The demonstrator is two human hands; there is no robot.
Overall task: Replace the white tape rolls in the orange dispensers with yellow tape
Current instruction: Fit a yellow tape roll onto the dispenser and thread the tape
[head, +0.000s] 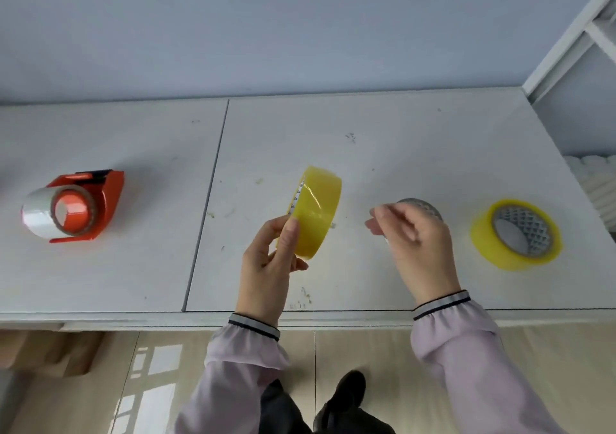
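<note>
Your left hand has its fingers clamped on the rim of a glossy yellow tape roll, held on edge above the white table, its core axis running roughly left to right. Your right hand pinches its fingertips together over a grey object I cannot identify. The orange plastic dispenser, with its white tape roll not yet removed, lies far to your left, nearer the left hand, its open side facing you. A second yellow roll lies flat to the right.

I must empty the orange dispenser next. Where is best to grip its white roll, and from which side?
Probably grip the white roll by its outer rim, coming from the left, where it bulges past the orange dispenser. The frame covers its right and rear.
</note>
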